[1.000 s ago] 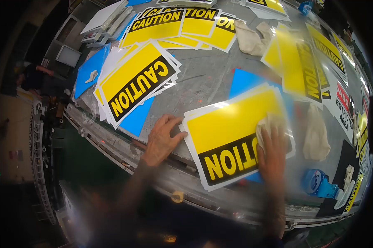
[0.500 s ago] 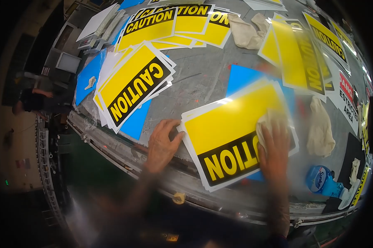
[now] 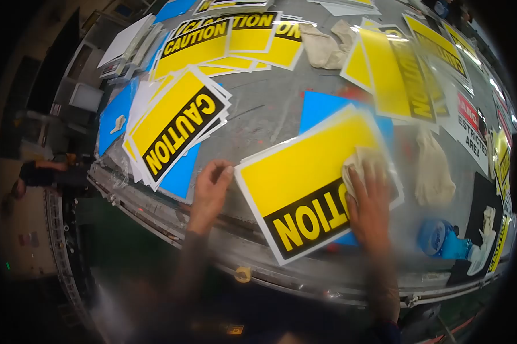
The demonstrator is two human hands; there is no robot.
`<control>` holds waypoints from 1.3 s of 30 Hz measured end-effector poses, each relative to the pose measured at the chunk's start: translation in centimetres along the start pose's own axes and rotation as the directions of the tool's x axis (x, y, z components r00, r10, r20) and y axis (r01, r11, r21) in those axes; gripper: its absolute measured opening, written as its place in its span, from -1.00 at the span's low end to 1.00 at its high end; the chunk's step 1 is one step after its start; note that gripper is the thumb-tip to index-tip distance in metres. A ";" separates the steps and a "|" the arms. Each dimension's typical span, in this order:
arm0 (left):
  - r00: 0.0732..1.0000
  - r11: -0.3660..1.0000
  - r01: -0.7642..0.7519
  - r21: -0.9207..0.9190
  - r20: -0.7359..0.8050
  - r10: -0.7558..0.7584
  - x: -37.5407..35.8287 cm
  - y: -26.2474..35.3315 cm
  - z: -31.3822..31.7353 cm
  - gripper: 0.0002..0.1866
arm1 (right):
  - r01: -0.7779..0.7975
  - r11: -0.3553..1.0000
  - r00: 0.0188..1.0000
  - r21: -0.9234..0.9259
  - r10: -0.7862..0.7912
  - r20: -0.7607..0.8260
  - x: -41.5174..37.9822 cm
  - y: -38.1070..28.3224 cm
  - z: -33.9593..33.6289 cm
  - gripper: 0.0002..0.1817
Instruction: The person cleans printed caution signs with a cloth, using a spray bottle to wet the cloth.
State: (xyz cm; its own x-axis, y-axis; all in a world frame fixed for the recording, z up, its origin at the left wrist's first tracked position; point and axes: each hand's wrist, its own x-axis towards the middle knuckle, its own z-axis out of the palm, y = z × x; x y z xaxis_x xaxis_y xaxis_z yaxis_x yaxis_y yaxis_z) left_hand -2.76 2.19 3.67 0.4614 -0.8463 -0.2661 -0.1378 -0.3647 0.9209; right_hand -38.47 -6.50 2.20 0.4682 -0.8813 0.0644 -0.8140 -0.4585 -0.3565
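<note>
A stack of yellow caution signs (image 3: 293, 178) lies near the table's front edge, its lettering upside down, on top of a blue sheet (image 3: 321, 109). My right hand (image 3: 370, 200) presses a cream cloth (image 3: 359, 163) onto the right part of the top sign, its fingers over the cloth. At the stack's left edge is my left hand (image 3: 211, 186), raised a little, with its thumb and fingers curled towards each other. Nothing shows between them.
Another caution stack (image 3: 181, 123) lies left on the grey table (image 3: 258, 97). Further signs (image 3: 198, 43) lie at the back. On the right are a white glove (image 3: 433, 172), a blue soap bottle (image 3: 442, 238) and a danger sign (image 3: 470, 129). A person (image 3: 38, 172) is at far left.
My left hand has come off the stack's left edge and its fingers have curled. My right hand stays on the cloth. The whole view has shifted slightly.
</note>
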 end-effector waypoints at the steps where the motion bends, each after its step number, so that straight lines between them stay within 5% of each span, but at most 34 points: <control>1: 0.996 0.967 0.039 -0.253 0.084 -0.018 0.1 -0.7 -0.1 -0.66 | -0.004 1.000 1.000 0.000 0.004 -0.002 -0.1 0.2 0.1 -0.33; 3: 0.983 0.835 0.175 -0.522 0.138 -0.120 -1.0 0.9 1.1 -0.49 | 0.028 0.999 1.000 0.041 -0.028 -0.007 -0.2 0.9 -0.2 -0.29; 7: 0.986 0.874 0.127 -0.468 0.156 -0.060 -1.1 -0.9 2.4 -0.28 | 0.028 0.992 0.989 0.127 -0.009 -0.148 -0.7 -0.9 -4.0 -0.26; 10: 0.979 0.856 0.134 -0.499 0.201 -0.037 -0.7 -1.2 2.5 -0.32 | 0.264 0.625 0.961 0.735 -0.234 -0.146 -0.4 -7.1 -9.7 -0.42; 11: 0.973 0.886 0.160 -0.436 0.219 -0.068 -0.6 -1.0 2.7 -0.39 | 0.448 0.371 0.846 0.814 -0.470 -0.252 -0.1 -9.2 -10.4 -0.46; 12: 0.966 0.910 0.185 -0.370 0.237 -0.100 -0.5 -0.9 2.8 -0.45 | 0.585 0.411 0.779 0.699 -0.526 -0.342 -1.2 -11.3 -10.4 -0.47; 14: 0.947 0.881 0.249 -0.403 0.294 -0.133 -0.6 -1.3 2.8 -0.52 | 0.620 0.270 0.737 0.736 -0.522 -0.429 -2.3 -16.4 -11.6 -0.54; 17: 0.929 0.738 0.331 -0.588 0.341 -0.145 -0.4 -4.0 0.2 -0.62 | 0.314 -0.312 0.766 0.897 -0.474 -0.433 -0.4 -22.0 -14.2 -0.69; 19: 0.933 0.676 0.329 -0.660 0.338 -0.124 -0.9 -3.3 1.7 -0.50 | 0.081 -0.377 0.771 0.923 -0.563 -0.298 -0.6 -19.6 -14.3 -0.72; 24: 0.941 0.499 0.334 -0.799 0.317 -0.122 -1.6 -4.0 1.8 -0.53 | -0.228 -0.269 0.873 0.936 -0.482 0.075 -1.1 -17.8 -16.4 -0.69; 26: 0.931 0.488 0.353 -0.799 0.351 -0.099 -1.9 -4.2 2.1 -0.52 | -0.256 -0.089 0.899 0.963 -0.389 0.203 -2.0 -16.2 -16.8 -0.63; 29: 0.870 0.414 0.440 -0.797 0.492 0.021 -2.1 -3.5 1.6 -0.44 | -0.123 0.362 0.934 0.924 -0.273 0.232 -1.3 -11.9 -15.0 -0.47; 32: 0.840 0.383 0.493 -0.781 0.542 0.022 -3.6 -2.9 2.5 -0.40 | 0.077 0.844 0.995 0.530 -0.100 0.013 2.1 -5.8 -9.9 -0.34; 33: 0.836 0.362 0.511 -0.780 0.548 0.001 -3.9 -3.0 3.1 -0.38 | 0.177 0.984 0.975 0.017 -0.173 -0.136 2.7 -2.1 -6.8 -0.31; 35: 0.829 0.359 0.534 -0.765 0.558 -0.045 -4.1 -3.4 4.2 -0.38 | 0.126 0.992 0.992 0.024 -0.125 -0.031 1.9 3.7 -0.9 -0.30; 39: 0.818 0.417 0.562 -0.714 0.555 -0.153 -4.4 -3.2 5.5 -0.47 | 0.122 0.991 0.991 -0.054 -0.125 -0.049 0.8 -2.3 2.4 -0.31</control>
State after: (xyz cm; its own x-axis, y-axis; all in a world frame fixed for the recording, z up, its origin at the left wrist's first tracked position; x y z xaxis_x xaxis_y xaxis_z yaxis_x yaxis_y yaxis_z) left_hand -9.13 4.94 0.35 -0.0875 -0.8518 -0.5166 0.8280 -0.3505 0.4376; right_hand -35.40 -5.87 0.81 0.5487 -0.8217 0.1539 -0.7680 -0.5682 -0.2956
